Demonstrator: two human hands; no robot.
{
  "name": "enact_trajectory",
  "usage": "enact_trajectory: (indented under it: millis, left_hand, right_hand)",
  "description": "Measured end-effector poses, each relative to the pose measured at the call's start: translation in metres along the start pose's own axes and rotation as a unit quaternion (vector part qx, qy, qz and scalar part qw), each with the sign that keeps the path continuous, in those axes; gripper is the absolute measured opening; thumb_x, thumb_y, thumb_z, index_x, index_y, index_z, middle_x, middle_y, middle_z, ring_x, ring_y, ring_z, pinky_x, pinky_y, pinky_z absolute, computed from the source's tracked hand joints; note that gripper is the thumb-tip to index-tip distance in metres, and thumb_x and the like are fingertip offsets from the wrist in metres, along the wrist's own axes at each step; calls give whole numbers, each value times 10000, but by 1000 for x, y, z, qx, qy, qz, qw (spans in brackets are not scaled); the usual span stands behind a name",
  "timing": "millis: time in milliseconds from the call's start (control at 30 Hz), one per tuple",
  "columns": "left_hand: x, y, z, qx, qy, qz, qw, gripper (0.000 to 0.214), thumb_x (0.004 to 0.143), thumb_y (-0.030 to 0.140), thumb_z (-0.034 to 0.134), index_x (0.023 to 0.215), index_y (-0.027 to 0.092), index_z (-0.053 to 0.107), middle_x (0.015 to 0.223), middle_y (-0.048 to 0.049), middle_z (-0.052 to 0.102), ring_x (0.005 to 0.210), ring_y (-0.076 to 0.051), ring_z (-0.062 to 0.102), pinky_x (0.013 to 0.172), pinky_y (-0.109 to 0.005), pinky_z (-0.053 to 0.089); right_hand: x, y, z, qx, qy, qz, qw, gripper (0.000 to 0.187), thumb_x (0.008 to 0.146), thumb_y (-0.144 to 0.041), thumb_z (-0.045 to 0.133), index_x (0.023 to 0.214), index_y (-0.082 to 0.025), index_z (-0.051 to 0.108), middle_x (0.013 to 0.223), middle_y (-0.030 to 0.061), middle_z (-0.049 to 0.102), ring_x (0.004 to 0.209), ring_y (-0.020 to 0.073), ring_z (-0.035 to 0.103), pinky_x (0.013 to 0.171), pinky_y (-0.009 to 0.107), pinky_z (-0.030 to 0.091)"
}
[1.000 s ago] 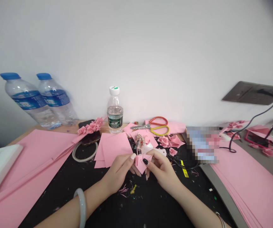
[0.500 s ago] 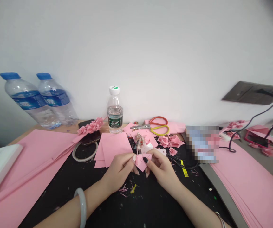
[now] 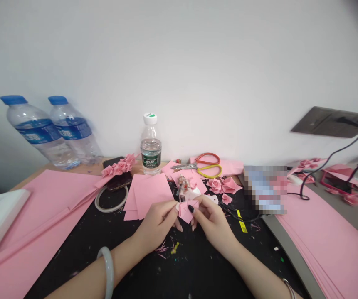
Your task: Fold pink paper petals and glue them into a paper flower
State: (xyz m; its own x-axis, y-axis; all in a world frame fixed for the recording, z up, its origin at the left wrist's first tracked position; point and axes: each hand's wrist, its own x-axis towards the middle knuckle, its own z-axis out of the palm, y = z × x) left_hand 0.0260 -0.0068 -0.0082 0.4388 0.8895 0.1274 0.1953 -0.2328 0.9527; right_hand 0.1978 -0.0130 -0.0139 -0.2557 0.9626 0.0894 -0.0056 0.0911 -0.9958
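Note:
A small folded piece of pink paper is held up between both hands over the black mat. My left hand pinches its left edge between thumb and fingers. On the right edge, my right hand grips it too, its dark-nailed thumb lying on the front face. Behind the hands lie square pink sheets. Folded pink paper roses rest just beyond my right hand. A pair of scissors with one red and one yellow handle lies near the wall.
An upright water bottle stands by the wall; two larger bottles lean at left. A roll of tape lies near a phone. Large pink sheets cover the right side, under black cables. Paper scraps dot the mat.
Almost nothing differs. The fingers have shifted very slightly on the folded pink paper, which stays in both hands at the same place.

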Motion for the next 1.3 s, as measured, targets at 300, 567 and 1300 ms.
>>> enact_trajectory:
  millis: [300, 567, 1300]
  left_hand:
    - [0, 0, 2, -8, 1, -16, 1000, 334, 928, 315, 313, 732, 157, 533, 602, -5, 618, 560, -139, 608, 580, -235, 460]
    - [0, -1, 5, -9, -6, -25, 1000, 255, 921, 296, 322, 785, 174, 500, 590, 20, 595, 532, -135, 612, 578, -241, 471]
    - [0, 6, 3, 61, 25, 42, 997, 164, 879, 249, 417, 891, 177, 564, 871, -38, 587, 789, -168, 562, 693, -254, 443]
  right_hand:
    - [0, 3, 0, -6, 12, -9, 1000, 122, 862, -279, 526, 778, -197, 497, 600, -47, 487, 494, 112, 487, 472, 233, 425]
    - [0, 2, 0, -6, 24, -9, 1000, 106, 858, -274, 531, 785, -201, 503, 608, -50, 487, 489, 106, 483, 472, 226, 427]
    - [-6, -8, 3, -137, -2, -45, 989, 243, 911, -305, 412, 816, -185, 601, 574, -12, 542, 498, 130, 516, 535, 248, 440]
